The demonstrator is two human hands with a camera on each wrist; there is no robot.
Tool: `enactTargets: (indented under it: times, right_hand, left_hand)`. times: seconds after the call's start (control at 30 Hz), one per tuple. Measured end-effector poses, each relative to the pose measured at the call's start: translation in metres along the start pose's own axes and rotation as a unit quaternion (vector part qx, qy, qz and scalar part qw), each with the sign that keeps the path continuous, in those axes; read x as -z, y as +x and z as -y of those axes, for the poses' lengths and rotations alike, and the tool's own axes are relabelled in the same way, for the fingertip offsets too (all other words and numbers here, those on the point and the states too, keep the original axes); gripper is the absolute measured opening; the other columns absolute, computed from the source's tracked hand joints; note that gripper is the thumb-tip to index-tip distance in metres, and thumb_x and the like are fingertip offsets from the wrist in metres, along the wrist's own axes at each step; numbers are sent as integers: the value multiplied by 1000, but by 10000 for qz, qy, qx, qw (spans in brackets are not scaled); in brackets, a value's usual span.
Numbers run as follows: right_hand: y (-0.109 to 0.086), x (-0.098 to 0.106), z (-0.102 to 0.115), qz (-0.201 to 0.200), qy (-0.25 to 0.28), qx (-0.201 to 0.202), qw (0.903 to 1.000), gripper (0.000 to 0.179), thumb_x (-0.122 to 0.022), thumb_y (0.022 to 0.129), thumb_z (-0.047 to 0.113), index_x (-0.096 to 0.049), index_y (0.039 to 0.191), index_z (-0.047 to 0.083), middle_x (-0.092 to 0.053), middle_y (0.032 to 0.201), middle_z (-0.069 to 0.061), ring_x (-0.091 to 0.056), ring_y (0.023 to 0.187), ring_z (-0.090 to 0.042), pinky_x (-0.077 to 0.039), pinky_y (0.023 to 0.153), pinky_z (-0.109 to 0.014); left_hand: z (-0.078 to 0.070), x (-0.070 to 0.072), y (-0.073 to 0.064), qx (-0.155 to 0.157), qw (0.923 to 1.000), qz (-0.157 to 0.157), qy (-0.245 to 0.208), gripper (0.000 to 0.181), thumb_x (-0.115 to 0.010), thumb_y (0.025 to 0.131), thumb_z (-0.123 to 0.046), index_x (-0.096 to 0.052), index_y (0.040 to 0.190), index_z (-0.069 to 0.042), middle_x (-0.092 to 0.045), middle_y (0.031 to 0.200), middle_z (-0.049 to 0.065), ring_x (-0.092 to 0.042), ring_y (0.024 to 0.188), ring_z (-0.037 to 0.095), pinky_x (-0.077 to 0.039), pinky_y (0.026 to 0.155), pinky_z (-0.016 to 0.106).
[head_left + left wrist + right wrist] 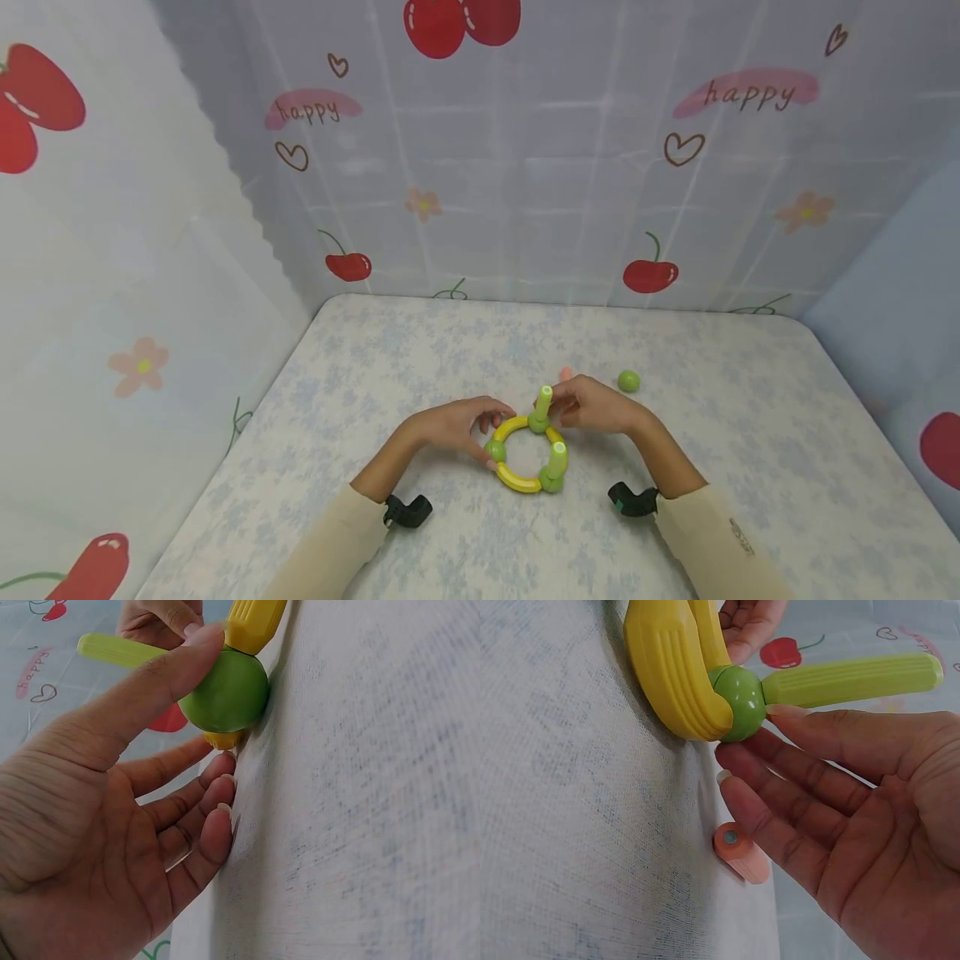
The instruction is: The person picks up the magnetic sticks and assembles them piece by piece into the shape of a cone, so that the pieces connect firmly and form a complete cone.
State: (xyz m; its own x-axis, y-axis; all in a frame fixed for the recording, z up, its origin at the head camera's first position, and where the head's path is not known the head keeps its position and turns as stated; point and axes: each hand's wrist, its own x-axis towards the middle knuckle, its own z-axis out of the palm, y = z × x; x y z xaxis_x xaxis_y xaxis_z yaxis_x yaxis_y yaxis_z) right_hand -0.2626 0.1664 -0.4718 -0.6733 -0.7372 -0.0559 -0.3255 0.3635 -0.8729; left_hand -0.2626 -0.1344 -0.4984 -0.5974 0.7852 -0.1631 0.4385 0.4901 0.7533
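Before grey cherry-print fabric curtain (525,179) lettered "happy": glossy yellow-and-green bar-and-ball ring (516,481), loosely held by wide-spread left hand (455,423), narrowly pinched by right hand (597,406).

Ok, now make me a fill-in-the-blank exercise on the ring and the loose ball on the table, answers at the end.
1. The ring has curved sides coloured ____.
2. The green balls joined into the ring number ____.
3. The light green rods standing up from the ring number ____.
4. Beyond the right hand, the loose ball is coloured ____.

Missing words: yellow; three; two; green.
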Motion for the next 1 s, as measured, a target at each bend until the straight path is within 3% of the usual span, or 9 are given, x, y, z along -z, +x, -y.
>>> enactTargets:
  times: [0.37, 0.6, 1.0]
  right_hand:
    - [-11, 3, -7, -43, -209, -67, 9997, 21, -65, 94, -7, -73, 112, -1, -73, 112, -14, -68, 108, -32, -56, 90, -36]
    - [-29, -2, -13, -275, -327, -231, 9988, 29, -63, 94, -7, -70, 121, 1, -72, 114, -10, -67, 107, -30, -55, 88, -34]
    - [-56, -9, -8, -168, -609, -287, 9976, 28, -64, 95, -3, -71, 116, 13, -71, 108, 0, -67, 100, -22, -55, 84, -31]
  left_hand:
    - [-4, -2, 8, 132, 9999, -7, 46, 70, -90, 80, -28, -58, 142, -18, -59, 110, -9, -57, 96, 13, -49, 83, 25]
    - [-8, 2, 10, 133, 9999, -24, 65, 56, -85, 85, -24, -63, 137, -17, -64, 103, -8, -61, 90, 14, -50, 80, 25]
    - [-8, 4, 17, 391, 9965, -468, -564, 22, -79, 91, -18, -74, 111, -9, -67, 80, -1, -56, 63, 14, -46, 55, 24]
